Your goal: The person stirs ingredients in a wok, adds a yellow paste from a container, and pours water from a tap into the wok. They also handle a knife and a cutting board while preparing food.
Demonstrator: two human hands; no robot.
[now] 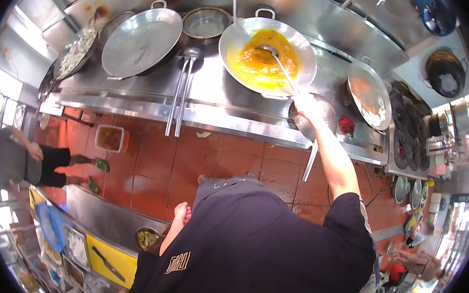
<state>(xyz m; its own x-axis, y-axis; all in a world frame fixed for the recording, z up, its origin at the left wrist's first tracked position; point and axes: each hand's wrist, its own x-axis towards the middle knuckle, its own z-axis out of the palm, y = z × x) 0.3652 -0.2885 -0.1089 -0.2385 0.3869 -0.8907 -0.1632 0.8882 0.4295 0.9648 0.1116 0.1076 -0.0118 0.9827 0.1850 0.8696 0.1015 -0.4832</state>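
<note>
My right hand (305,104) grips the long handle of a metal ladle (284,67). Its bowl rests in a glossy orange-yellow liquid (261,72) inside a wide metal wok (309,41) on the steel range. Just below that hand lies a perforated skimmer (324,112), its handle sticking out past the range's front edge. My left hand (182,212) hangs by my side, fingers curled in, with nothing seen in it. To the left of the wok, two long-handled ladles (181,88) lie side by side on the range.
Another large wok (141,44) stands left, near a metal bowl (207,22). A right-hand wok (371,89) holds orange and white pieces beside a red scrubber (347,125). A plastic tub (110,138) sits on the tiled floor (154,173). Behind are a knife (108,264) and a person (14,158).
</note>
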